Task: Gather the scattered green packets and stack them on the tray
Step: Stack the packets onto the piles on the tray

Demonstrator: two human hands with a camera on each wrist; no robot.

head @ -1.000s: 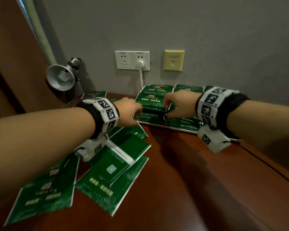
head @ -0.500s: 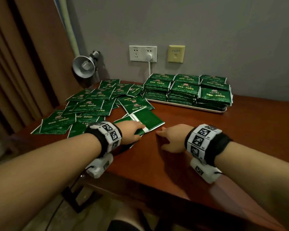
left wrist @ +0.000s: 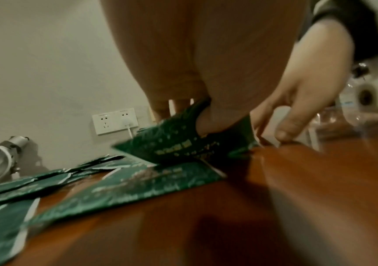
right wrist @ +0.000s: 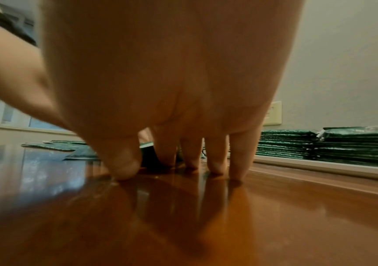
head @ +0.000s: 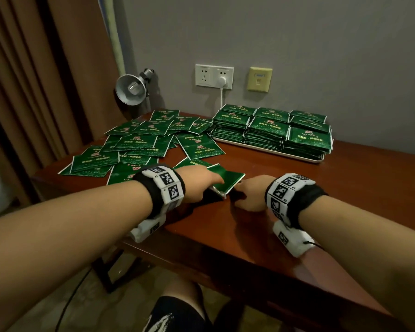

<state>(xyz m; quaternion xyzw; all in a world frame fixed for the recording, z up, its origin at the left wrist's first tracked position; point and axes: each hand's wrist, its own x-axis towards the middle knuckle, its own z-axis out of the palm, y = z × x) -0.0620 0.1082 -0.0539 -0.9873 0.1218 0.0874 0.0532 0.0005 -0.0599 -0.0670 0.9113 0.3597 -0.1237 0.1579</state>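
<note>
Your left hand (head: 197, 185) pinches a green packet (head: 228, 179), tilted off the table (head: 297, 212). Your right hand (head: 252, 195), just beside it, rests straight fingertips (right wrist: 216, 167) on the wood. Scattered packets (head: 139, 142) lie beyond your left hand; the stacked tray (head: 273, 149) beyond your right.

the table (head: 297, 212) is reddish-brown wood, polished to a gloss that mirrors the right hand's fingers (right wrist: 215, 162) in the right wrist view; the packets (head: 139, 142) look like shiny green foil or plastic film, slightly crinkled, with silvery edges; the tray (head: 268, 149) is smooth and pale, plastic by the look; the lamp (head: 130, 89) shade is dull grey metal; curtain (head: 34, 80) is brown matt cloth; wall (head: 321, 44) painted grey, matt
</note>
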